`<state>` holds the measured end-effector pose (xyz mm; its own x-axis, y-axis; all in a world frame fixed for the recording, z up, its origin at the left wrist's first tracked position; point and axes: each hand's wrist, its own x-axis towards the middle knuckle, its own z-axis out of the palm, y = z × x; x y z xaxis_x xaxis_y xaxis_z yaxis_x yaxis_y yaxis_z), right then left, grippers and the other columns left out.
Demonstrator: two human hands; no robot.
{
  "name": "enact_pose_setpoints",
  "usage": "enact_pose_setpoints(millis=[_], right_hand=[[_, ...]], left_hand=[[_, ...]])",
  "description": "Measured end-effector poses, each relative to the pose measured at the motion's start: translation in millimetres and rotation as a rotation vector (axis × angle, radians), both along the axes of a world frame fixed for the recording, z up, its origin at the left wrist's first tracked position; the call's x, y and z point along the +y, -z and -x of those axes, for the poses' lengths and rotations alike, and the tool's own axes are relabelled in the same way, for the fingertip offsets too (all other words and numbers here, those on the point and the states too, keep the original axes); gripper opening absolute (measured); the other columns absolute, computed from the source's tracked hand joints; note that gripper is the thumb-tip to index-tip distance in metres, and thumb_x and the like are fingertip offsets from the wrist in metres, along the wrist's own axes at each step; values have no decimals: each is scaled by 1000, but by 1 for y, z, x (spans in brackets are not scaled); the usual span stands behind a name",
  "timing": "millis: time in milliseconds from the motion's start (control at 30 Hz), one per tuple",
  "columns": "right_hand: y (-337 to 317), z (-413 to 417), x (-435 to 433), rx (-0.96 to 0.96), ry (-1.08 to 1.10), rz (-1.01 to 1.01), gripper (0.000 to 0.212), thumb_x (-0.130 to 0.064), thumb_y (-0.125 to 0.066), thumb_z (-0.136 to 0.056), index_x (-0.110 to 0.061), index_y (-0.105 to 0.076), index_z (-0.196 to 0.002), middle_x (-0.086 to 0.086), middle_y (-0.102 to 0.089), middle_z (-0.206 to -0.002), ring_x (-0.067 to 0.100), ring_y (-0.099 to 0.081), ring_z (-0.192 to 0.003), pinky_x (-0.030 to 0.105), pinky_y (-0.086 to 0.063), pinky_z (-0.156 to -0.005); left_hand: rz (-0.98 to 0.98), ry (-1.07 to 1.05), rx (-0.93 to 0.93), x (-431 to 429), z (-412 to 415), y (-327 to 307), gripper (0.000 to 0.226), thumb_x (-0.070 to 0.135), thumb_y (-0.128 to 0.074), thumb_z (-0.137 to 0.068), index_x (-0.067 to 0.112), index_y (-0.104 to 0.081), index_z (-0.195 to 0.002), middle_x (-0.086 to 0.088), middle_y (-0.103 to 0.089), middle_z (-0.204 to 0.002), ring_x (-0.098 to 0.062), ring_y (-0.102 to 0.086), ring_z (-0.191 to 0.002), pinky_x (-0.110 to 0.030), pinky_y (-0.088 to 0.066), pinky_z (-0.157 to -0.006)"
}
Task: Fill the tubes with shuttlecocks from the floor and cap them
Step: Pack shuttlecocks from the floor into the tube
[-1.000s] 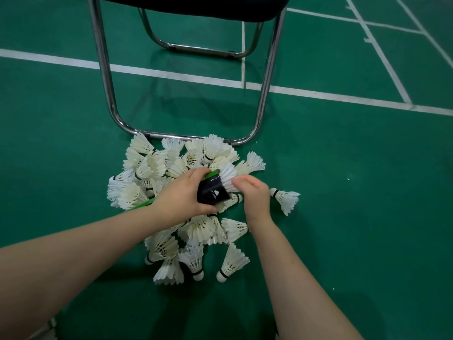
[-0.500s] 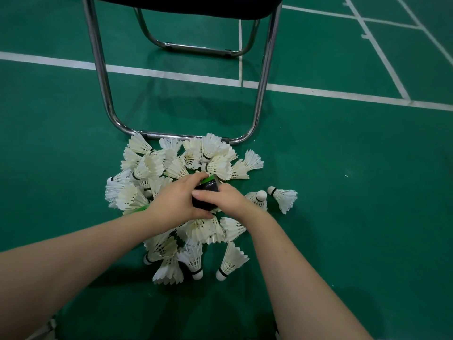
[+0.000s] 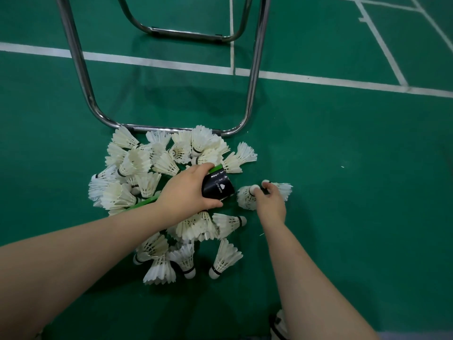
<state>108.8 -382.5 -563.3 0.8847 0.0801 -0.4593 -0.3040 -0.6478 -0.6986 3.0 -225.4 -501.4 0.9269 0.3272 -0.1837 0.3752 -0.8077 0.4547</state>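
— Getting anywhere with the filling?

— Barely starting, judging by the floor (image 3: 343,168). Looking at a big pile of shuttlecocks (image 3: 152,165) lying loose just in front of the chair frame (image 3: 252,77), all waiting to be gathered.

— Holding a tube at least?

— Holding one tube (image 3: 218,188), yes. Wrapping the left grip (image 3: 188,190) round it just behind the black end, curling the fingers over the top and tucking the thumb underneath, so clenching squarely on it. Carrying it low over the pile, lying nearly flat, pointing the black end to the right and running the green body back under the wrist.

— Seeing how full?

— Not seeing inside at all, so not guessing.

— And doing what on the other side?

— Reaching the right grip (image 3: 270,202) down to two strays just right of the tube's black end: a nearer stray shuttlecock (image 3: 245,201) and a farther stray shuttlecock (image 3: 284,190). Laying the fingertips (image 3: 269,188) on or right by the corks. Not managing to tell whether pinching one or merely touching.

— Capping anything?

— Not spotting a cap anywhere, nor a second tube. Judging from that: working through the loading stage, picking one up to feed in. Leaving nearly everything to do, namely clearing the pile, topping up this tube, capping it, then repeating for the others.
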Motion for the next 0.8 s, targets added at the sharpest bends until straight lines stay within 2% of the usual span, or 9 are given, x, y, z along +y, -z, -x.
enact_pose_setpoints(millis=[67,133,200,300,500,567,633,800], right_hand=[[9,3,2,-22,-119,69,44,-33,-50,-91,-22,-47,-133,8,-46,-130,23,-51,-103,33,-42,-87],[12,3,6,27,-175,99,43,-36,-53,-89,-20,-48,-130,8,-39,-135,24,-49,-106,33,-42,-86],[14,4,10,86,-201,93,40,-38,-60,-85,-17,-51,-117,7,-42,-126,21,-48,-95,30,-39,-76],[18,12,11,116,-218,88,30,-27,-62,-79,-17,-45,-101,7,-45,-115,23,-51,-88,32,-41,-70],[19,26,3,-46,-153,70,26,-31,-62,-80,-20,-46,-98,2,-56,-98,20,-56,-81,31,-42,-63],[11,23,5,-69,-19,-72,24,-26,-59,-84,-16,-47,-102,3,-56,-95,13,-51,-73,27,-37,-57],[2,18,8,-45,161,-274,20,-18,-55,-87,-12,-46,-103,2,-52,-92,9,-45,-69,26,-34,-57],[-20,5,22,20,353,-565,13,-16,-49,-89,-15,-48,-102,-4,-48,-88,16,-43,-81,26,-35,-65]], left_hand=[[11,-3,-5,-1,-3,1,89,52,-72,-71,23,-28,-143,0,-47,-136,-18,-50,-116,-30,-43,-92],[9,0,0,-1,-4,2,89,52,-72,-71,23,-28,-142,0,-48,-135,-18,-50,-116,-30,-43,-92],[-3,5,9,-1,-4,3,89,52,-72,-71,23,-28,-142,0,-48,-135,-18,-49,-116,-30,-42,-93],[6,-3,2,1,-4,2,90,51,-73,-70,22,-28,-143,-1,-47,-136,-19,-49,-118,-32,-42,-95],[13,-25,-25,5,-2,1,90,52,-74,-69,22,-30,-141,0,-50,-132,-19,-52,-114,-31,-43,-92],[16,-21,-26,6,0,0,89,51,-74,-69,22,-30,-141,0,-50,-133,-18,-51,-114,-30,-43,-91],[25,-23,-27,8,2,-1,89,51,-74,-69,22,-30,-141,0,-49,-133,-18,-51,-115,-30,-44,-92],[42,-39,-29,12,10,-5,88,48,-74,-70,21,-29,-142,0,-48,-135,-18,-50,-116,-30,-42,-93]])
